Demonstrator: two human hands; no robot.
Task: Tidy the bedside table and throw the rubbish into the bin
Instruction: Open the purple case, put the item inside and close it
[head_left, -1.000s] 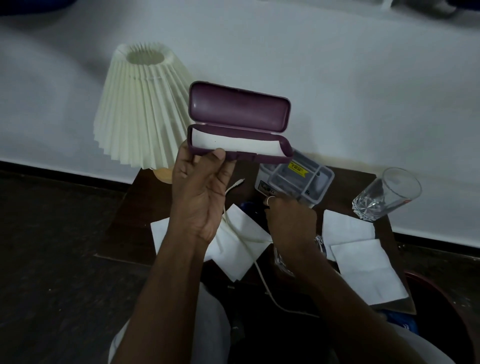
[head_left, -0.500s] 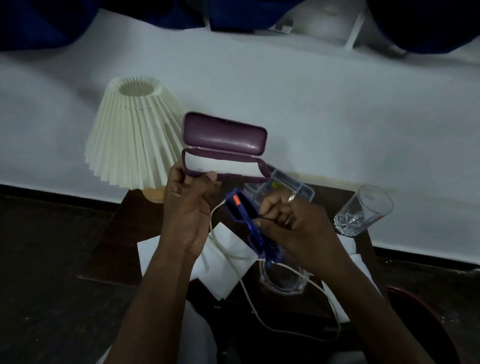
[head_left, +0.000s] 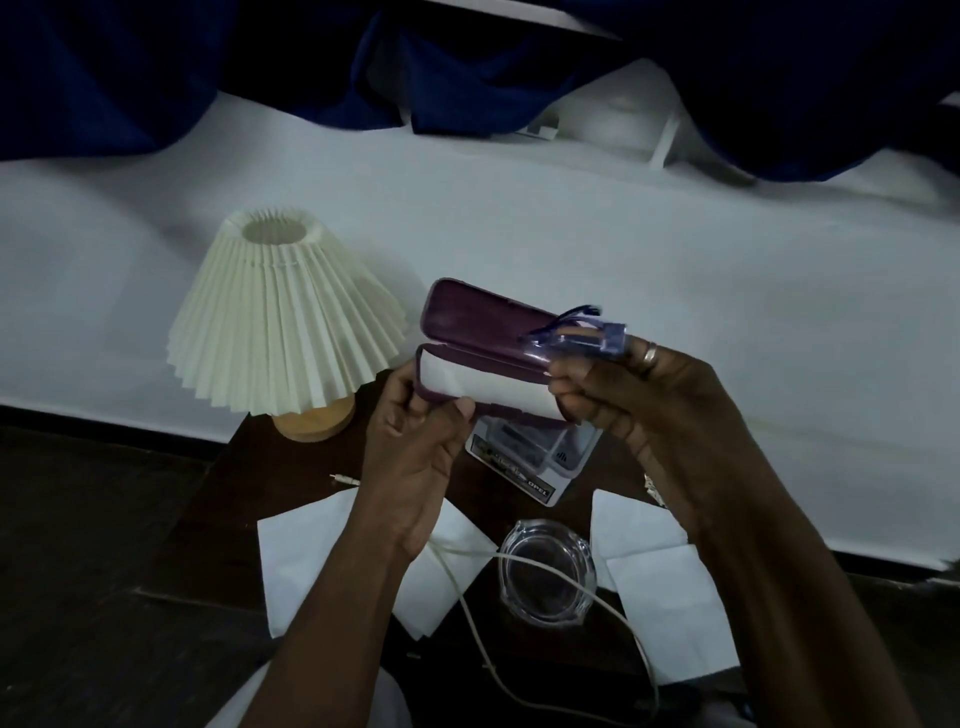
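**Purple case (head_left: 478, 325) held open, blue glasses (head_left: 576, 340) at its right end**

A dark blue curtain (head_left: 156, 78) hangs over the white wall (head_left: 623, 249). Below it is a dark wooden table (head_left: 223, 519), with a pleated cream lamp (head_left: 280, 322) at its back left corner. White napkins (head_left: 306, 561) lie flat on the table's left and right parts.

Above the table, the left hand (head_left: 415, 452) grips the case's left end, thumb on the front rim of the white-lined lower half. The right hand (head_left: 639, 395) pinches the folded glasses, which are against the lid's right end. Whether they touch the lining cannot be told.

A clear plastic box (head_left: 530, 462) sits on the table under the case. A glass ashtray (head_left: 545, 577) stands between the napkins near the front, and a white cable (head_left: 519, 675) crosses over it. A ring (head_left: 649, 356) is on one right finger.
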